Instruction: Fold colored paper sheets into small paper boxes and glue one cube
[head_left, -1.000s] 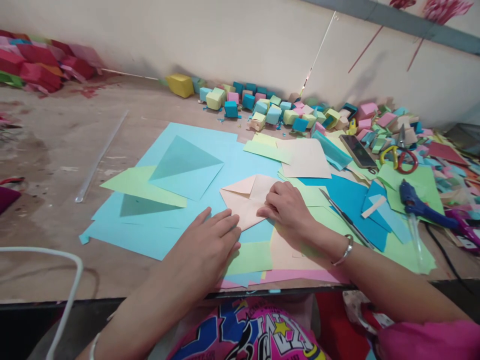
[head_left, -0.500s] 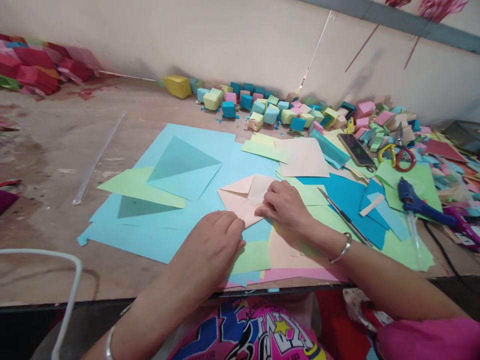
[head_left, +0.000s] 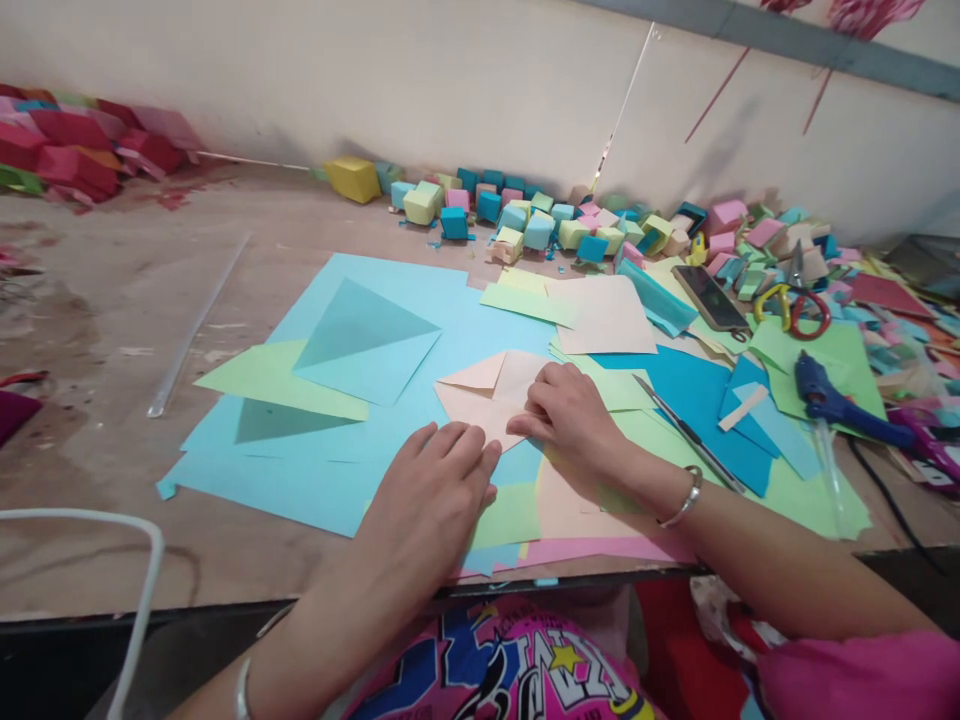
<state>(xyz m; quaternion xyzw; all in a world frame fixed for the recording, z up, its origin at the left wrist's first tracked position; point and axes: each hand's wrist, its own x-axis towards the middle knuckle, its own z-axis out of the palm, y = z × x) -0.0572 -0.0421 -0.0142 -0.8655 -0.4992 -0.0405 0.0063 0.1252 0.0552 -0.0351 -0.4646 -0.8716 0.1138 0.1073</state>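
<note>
1. Peach paper (head_left: 486, 408) lies in front of you near the middle of the worktop (head_left: 105, 300), on top of the light-blue sheet (head_left: 461, 325). Its far left part is folded over into a flap.
2. Your right hand (head_left: 574, 412) covers the right part of this paper. Its fingers are curled and the thumb points left across the paper; you cannot tell from here whether this grip pinches the paper or only presses on it.
3. Your left hand (head_left: 435, 490) lies palm down with its grip spread, fingers stretched out, at the paper's near left edge. The fingertips are beside or on that edge; which one is hard to tell.
4. To the left of the peach paper you have a blue folded piece (head_left: 367, 345) and, nearer and farther left, a light-green folded piece (head_left: 277, 380).
5. Just right of your right hand, a slim pointed tool (head_left: 690, 436) lies slantwise over green and dark-blue sheets.
6. Farther right, you have a phone (head_left: 709, 298), scissors (head_left: 797, 297) with yellow and red handles, and a blue glue gun (head_left: 817, 390).
7. Along the far side, small paper blocks (head_left: 489, 207) sit in a long cluster by the wall.
</note>
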